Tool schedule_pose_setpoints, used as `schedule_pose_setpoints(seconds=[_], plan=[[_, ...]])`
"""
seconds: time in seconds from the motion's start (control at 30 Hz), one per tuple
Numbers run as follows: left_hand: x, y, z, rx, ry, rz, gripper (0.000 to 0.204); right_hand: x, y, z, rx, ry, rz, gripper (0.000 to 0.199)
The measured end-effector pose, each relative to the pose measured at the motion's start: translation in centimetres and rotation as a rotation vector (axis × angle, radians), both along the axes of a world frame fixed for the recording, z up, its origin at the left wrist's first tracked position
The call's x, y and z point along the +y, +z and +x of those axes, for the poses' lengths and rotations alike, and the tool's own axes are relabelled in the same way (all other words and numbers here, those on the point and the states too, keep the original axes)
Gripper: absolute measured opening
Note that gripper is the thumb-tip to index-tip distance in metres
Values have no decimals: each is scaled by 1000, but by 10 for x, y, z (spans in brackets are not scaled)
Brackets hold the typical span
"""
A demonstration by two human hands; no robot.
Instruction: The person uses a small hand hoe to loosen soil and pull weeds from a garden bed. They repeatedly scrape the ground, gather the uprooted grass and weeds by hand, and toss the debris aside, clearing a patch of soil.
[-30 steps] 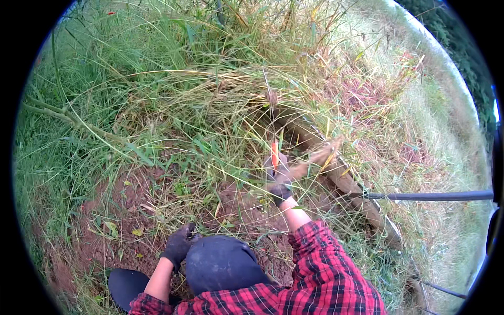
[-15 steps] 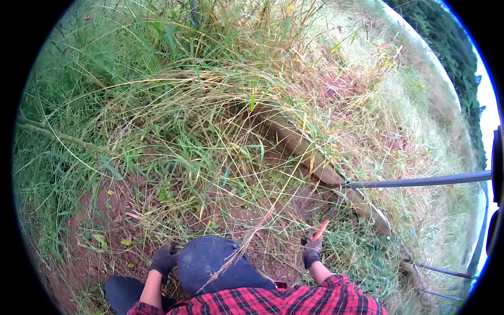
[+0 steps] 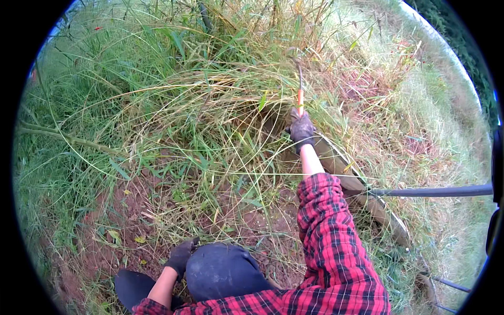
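My right hand (image 3: 302, 129), in a dark glove, is stretched forward and closed round the orange handle of a sickle (image 3: 300, 97). Its thin shaft points away from me, and the curved end lies blurred among the dry stems. Just beyond and left of that hand, long grass (image 3: 226, 86) bends over a dark hollow. A weathered wooden board (image 3: 341, 165) runs beneath my right wrist. My left hand (image 3: 181, 257), gloved too, rests low beside my knee (image 3: 223, 270) with its fingers loosely apart and nothing visible in it.
A dark pole (image 3: 430, 191) reaches in from the right and meets the board. Bare reddish soil (image 3: 123, 210) lies in front of me, strewn with cut grass. At the left a thick green stalk (image 3: 68, 137) leans across taller grass.
My right hand has swung from near my right side forward to the tall grass, carrying the sickle. My left hand stays by the knee. The view has shifted slightly.
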State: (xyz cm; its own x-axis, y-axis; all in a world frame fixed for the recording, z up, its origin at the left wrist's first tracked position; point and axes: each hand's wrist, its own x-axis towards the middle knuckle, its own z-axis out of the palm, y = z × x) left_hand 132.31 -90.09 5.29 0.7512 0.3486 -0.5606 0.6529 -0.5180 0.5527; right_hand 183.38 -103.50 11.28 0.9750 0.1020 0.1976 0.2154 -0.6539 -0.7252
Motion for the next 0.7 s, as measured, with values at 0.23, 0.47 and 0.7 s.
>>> schedule_pose_setpoints(seconds=[0.23, 0.47, 0.7], plan=[[-5, 33, 65, -207, -448, 411, 74, 76, 25, 6, 223, 266, -264, 51], [-37, 129, 208, -551, -679, 726, 89, 40, -48, -46, 389, 340, -257, 49], [-28, 99, 355, -613, -767, 1009, 61, -15, -43, -82, 320, 411, -119, 37]])
